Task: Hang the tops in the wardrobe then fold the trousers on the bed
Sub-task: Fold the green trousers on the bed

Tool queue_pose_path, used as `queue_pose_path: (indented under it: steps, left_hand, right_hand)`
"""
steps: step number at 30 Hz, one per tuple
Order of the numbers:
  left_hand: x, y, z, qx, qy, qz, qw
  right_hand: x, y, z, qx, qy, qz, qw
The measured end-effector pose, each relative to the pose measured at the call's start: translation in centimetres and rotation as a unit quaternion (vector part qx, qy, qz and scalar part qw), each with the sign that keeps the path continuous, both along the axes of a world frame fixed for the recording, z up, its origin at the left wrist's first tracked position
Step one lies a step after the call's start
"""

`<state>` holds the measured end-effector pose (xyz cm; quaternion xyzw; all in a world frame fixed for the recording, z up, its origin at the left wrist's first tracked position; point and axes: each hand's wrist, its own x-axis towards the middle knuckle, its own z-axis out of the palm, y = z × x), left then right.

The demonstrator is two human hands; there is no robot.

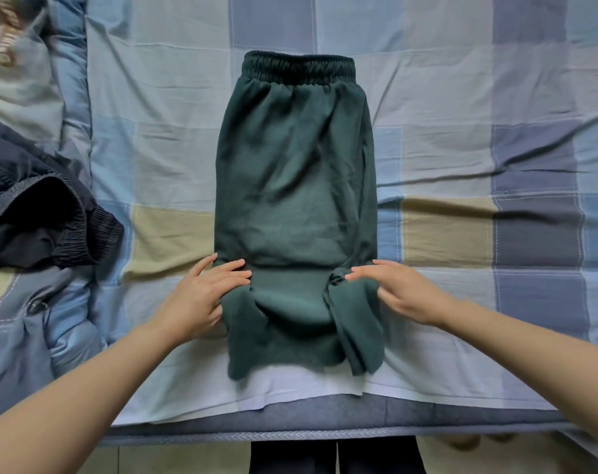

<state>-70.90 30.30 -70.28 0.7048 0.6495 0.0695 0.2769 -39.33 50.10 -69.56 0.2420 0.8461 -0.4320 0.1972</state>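
Dark green trousers (pixel 294 186) lie lengthwise in the middle of the bed, elastic waistband at the far end, legs doubled over on themselves. Their near end is rumpled and slightly raised. My left hand (pixel 202 295) holds the near left edge of the trousers, fingers lying over the fabric and thumb against its side. My right hand (pixel 403 289) holds the near right edge the same way, fingers stretched over a bunched fold, and it looks slightly blurred.
The bed has a blue, grey and beige checked sheet (pixel 461 148). A dark navy garment (pixel 41 220) lies crumpled at the left, over a blue quilt (pixel 68 319). The near bed edge (pixel 325 432) runs below the trousers, with floor beneath.
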Motion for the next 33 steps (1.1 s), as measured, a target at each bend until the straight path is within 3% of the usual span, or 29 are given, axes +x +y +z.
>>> queue_pose_path:
  steps: [2, 4, 6, 9, 14, 17, 21, 23, 26, 29, 33]
  left_hand:
    - [-0.3, 0.8, 0.8, -0.09, -0.129, 0.17, 0.973]
    - [-0.8, 3.1, 1.5, -0.139, -0.248, 0.381, 0.88]
    - [-1.3, 5.9, 1.3, -0.195, -0.289, 0.516, 0.782]
    - [-1.4, 8.4, 1.4, -0.295, -0.284, 0.566, 0.715]
    - [-1.0, 9.3, 1.8, -0.394, -0.349, 0.56, 0.64]
    - [-0.8, 7.9, 1.9, -0.417, -0.349, 0.547, 0.636]
    - [-1.2, 5.5, 1.2, -0.363, -0.31, 0.525, 0.704]
    - [-0.8, 4.4, 1.1, -0.309, -0.323, 0.519, 0.729]
    - [0.5, 3.8, 1.1, -0.213, -0.336, 0.507, 0.764]
    - [1.1, 3.2, 0.9, -0.203, -0.344, 0.515, 0.758]
    - [1.5, 0.9, 0.3, -0.229, -0.369, 0.555, 0.71]
  right_hand:
    - [-1.4, 1.2, 0.4, -0.075, 0.017, -0.213, 0.974]
    - [-2.6, 2.6, 0.3, -0.207, 0.003, -0.386, 0.899]
    - [-3.1, 3.9, -0.1, -0.316, -0.062, -0.484, 0.814]
    - [-3.3, 4.4, -0.7, -0.346, -0.144, -0.523, 0.765]
    - [-3.3, 4.9, -0.5, -0.352, -0.245, -0.489, 0.759]
    - [-2.7, 5.1, -0.5, -0.373, -0.27, -0.462, 0.757]
    - [-2.7, 4.5, -0.3, -0.335, -0.256, -0.486, 0.766]
    - [-3.1, 3.9, -0.2, -0.287, -0.208, -0.508, 0.785]
    - [-3.4, 3.1, -0.1, -0.246, -0.055, -0.541, 0.803]
    - [-2.9, 2.6, 0.3, -0.27, 0.011, -0.533, 0.802]
    - [-0.9, 1.5, -0.3, -0.273, 0.002, -0.532, 0.801]
